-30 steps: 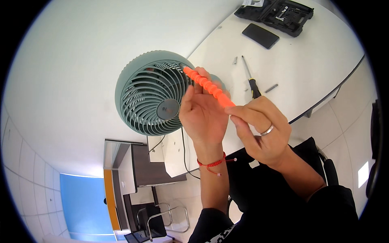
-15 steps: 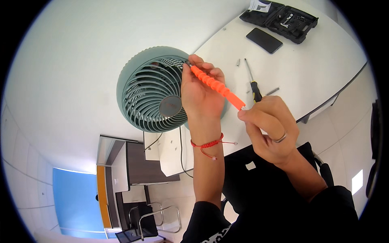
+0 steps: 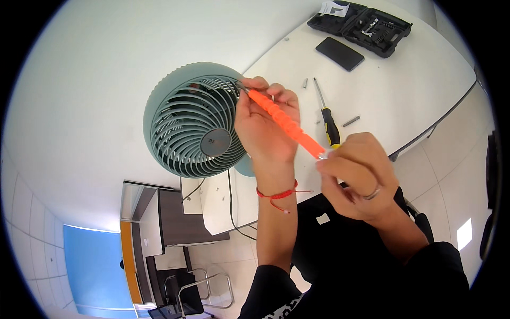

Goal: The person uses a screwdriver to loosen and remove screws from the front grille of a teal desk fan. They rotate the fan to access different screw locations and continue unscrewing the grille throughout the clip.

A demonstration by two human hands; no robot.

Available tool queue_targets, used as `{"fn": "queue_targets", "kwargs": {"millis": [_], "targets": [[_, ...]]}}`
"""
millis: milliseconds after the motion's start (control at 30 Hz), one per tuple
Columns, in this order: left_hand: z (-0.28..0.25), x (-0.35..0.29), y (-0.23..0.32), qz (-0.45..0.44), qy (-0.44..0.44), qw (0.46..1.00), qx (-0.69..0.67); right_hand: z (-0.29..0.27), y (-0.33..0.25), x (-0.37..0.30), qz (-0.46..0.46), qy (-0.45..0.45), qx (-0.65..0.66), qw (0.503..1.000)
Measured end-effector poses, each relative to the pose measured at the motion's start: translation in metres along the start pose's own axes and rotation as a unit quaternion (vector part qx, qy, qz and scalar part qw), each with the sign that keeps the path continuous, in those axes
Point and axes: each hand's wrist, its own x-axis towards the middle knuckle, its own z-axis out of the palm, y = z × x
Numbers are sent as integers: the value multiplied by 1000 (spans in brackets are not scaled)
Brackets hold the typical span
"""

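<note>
A round grey-green fan with a spiral grille stands on the white table. My left hand rests against the fan's right rim and pinches the front part of an orange screwdriver, whose metal tip touches the grille's upper right edge. My right hand grips the rear end of the orange handle with its fingertips; a ring shows on one finger. A red cord bracelet circles my left wrist.
A black-and-yellow screwdriver and loose bits lie on the table right of my hands. A black phone and an open black tool case sit at the far end. A cable hangs below the fan.
The orange screwdriver's tip has moved left onto the fan's grille edge, with my left hand sliding up to the rim. My right hand stays on the handle's end.
</note>
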Motion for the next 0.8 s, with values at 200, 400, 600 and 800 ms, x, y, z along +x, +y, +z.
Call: {"fn": "queue_targets", "kwargs": {"millis": [200, 400, 600, 800], "targets": [[-19, -17, -21, 5, -12, 989, 150, -15, 31, -70, 186, 98, 24, 977], [-33, -10, -60, -13, 57, 946, 318, -27, 38, -108, 291, 109, 5, 950], [-39, 4, -102, -91, 46, 894, 436, -57, 63, -110, 151, 58, -205, 965], [-57, -5, -111, 56, 25, 822, 566, -79, 75, -107, 132, 86, -250, 956]]}}
